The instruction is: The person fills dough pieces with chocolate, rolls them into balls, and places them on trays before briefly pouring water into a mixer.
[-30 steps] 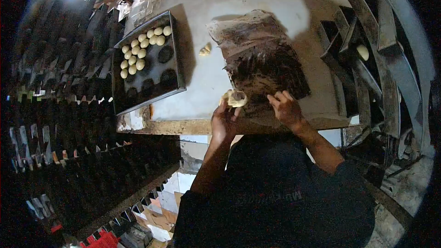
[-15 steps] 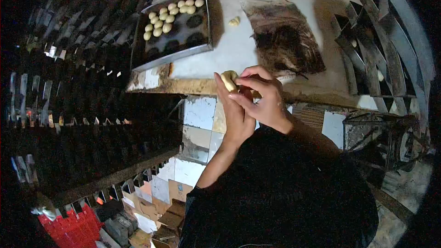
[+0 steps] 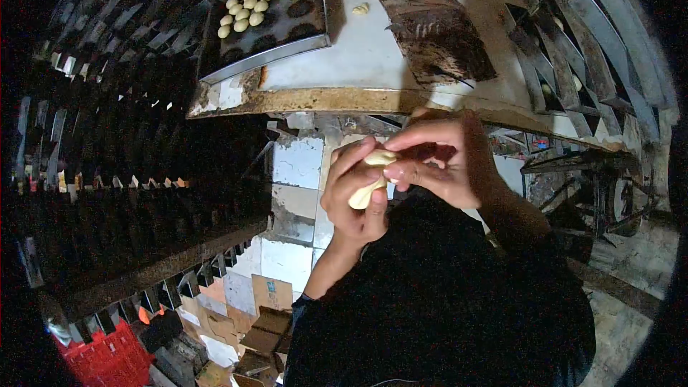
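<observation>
A pale yellow piece of dough (image 3: pixel 364 196) is held between both hands, in front of the table edge. My left hand (image 3: pixel 347 193) wraps its fingers round the dough, with the thumb along its lower end. From the right, my right hand (image 3: pixel 437 161) pinches the dough's upper part between thumb and fingers. Several round dough balls (image 3: pixel 256 18) sit in rows in a metal tray (image 3: pixel 276 56) at the upper left. A small scrap of dough (image 3: pixel 360 8) lies on the table. Beyond my right hand is a dark brown, smeared sheet (image 3: pixel 441 32).
The pale worktop (image 3: pixel 344 64) has a worn front edge. Stacked metal trays (image 3: pixel 566 43) stand at its right end. Dark racks (image 3: pixel 143 193) fill the left side. Low down are a red crate (image 3: pixel 107 355) and flattened cardboard (image 3: pixel 269 297). A metal frame (image 3: pixel 595 186) stands right.
Both hands have come back from the table edge, lower in view. The left fingers have curled round the dough, which was resting against a flatter palm. The table has shifted upward in view.
</observation>
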`<state>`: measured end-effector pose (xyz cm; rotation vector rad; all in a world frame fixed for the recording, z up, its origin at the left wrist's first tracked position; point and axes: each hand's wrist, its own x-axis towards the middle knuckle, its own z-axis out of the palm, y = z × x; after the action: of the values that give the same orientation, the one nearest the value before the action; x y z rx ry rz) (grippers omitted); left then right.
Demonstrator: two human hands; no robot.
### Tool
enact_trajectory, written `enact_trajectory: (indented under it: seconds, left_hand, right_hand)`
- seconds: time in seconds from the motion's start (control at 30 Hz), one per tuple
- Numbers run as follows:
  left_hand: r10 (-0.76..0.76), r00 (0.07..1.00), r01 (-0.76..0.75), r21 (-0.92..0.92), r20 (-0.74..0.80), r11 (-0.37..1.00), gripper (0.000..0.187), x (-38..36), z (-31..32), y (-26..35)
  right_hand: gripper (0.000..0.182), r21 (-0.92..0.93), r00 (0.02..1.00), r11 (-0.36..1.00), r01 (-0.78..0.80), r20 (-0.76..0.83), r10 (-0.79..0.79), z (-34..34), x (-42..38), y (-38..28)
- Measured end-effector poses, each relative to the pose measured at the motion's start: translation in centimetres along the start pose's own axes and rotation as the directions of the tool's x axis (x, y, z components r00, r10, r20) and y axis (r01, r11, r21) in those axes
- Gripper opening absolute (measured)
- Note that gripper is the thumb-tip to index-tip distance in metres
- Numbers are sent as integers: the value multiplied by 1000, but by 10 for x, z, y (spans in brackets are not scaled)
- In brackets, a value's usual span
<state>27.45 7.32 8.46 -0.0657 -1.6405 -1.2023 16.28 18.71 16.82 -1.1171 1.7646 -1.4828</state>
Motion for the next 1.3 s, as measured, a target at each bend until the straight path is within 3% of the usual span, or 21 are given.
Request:
enact_trajectory:
  seconds: [0.07, 0.1, 0.17, 0.27, 0.3, 0.33, 0.4, 0.47, 0.53, 0.57, 0.67, 0.7, 0.77, 0.83, 0.93, 1.0, 1.03, 1.1, 1.17, 1.23, 1.3]
  left_hand:
    - [152, 988, -151, 250, 16, 956, 34, 2, 10, -1]
    - [109, 991, -131, 356, 81, 925, 42, 2, 14, 4]
    - [-3, 981, -105, 537, 196, 837, 58, 6, 22, 17]
    - [-35, 991, -5, 295, 129, 956, 66, 15, 47, 18]
    - [-170, 974, 165, 40, 150, 985, 61, 16, 56, 18]
    - [-297, 932, 339, -206, 207, 918, 58, 15, 63, 19]
    - [-477, 782, 620, -576, 401, 532, 62, 15, 80, 20]
    - [-350, 893, 449, -575, 281, 684, 56, 18, 115, 14]
    - [-57, 943, 203, -430, 329, 880, 54, 26, 140, -4]
    - [77, 932, 79, -406, 355, 911, 39, 37, 155, -9]
    - [31, 985, 46, -431, 170, 901, 25, 56, 228, 7]
    - [-21, 999, 40, -519, 41, 854, 35, 62, 257, 15]
    - [5, 1000, 12, -551, 31, 834, 57, 63, 295, 10]
    - [24, 1000, -29, -595, -16, 803, 69, 75, 346, 17]
    - [181, 924, 52, -583, 336, 811, 63, 113, 375, 18]
    - [269, 923, -55, -596, 277, 801, 44, 119, 401, 12]
    - [278, 919, -88, -542, 279, 836, 35, 123, 408, 12]
    - [152, 944, -47, -335, 294, 941, 29, 124, 421, 17]
    - [35, 885, -122, 158, 464, 980, 25, 124, 427, 27]
    - [190, 809, 49, -386, 557, 921, 25, 115, 452, 10]
    - [163, 840, 73, -405, 517, 911, 19, 83, 474, 11]
  right_hand:
    - [39, -345, 922, 869, 353, -31, -387, -3, -7, 1]
    - [38, -368, 871, 825, 429, -75, -486, -1, -11, 0]
    - [39, -488, 891, 800, 349, -91, -445, 1, -22, -13]
    - [41, -560, 811, 709, 429, -107, -575, -20, -33, 3]
    - [42, -548, 753, 677, 492, -122, -646, -31, -35, 11]
    - [40, -561, 769, 683, 468, -123, -628, -45, -37, 10]
    - [37, -581, 798, 695, 422, -125, -589, -75, -44, -3]
    - [27, -341, 893, 917, 206, -317, -319, -96, -58, -16]
    - [23, -23, 966, 999, -22, -259, 15, -127, -71, -17]
    - [28, -321, 920, 915, 243, -223, -322, -146, -76, 0]
    - [28, -480, 817, 821, 309, -308, -488, -182, -91, -4]
    - [29, -523, 802, 801, 291, -324, -502, -191, -96, -12]
    - [22, -720, 579, 571, 394, -289, -763, -218, -101, 14]
    - [20, -747, 490, 500, 439, -268, -830, -249, -109, 36]
    - [23, -543, 623, 665, 513, -298, -723, -298, -114, 29]
    - [25, -394, 714, 770, 501, -315, -626, -323, -124, 19]
    - [23, -668, 784, 689, 282, -254, -567, -335, -128, 1]
    - [17, -835, 729, 537, 118, -295, -618, -347, -137, -7]
    - [17, -925, 686, 372, 78, -221, -693, -360, -154, -17]
    - [22, -962, 623, 186, 198, -23, -782, -371, -161, -24]
    - [24, -975, 687, -3, 224, 160, -708, -383, -166, -38]
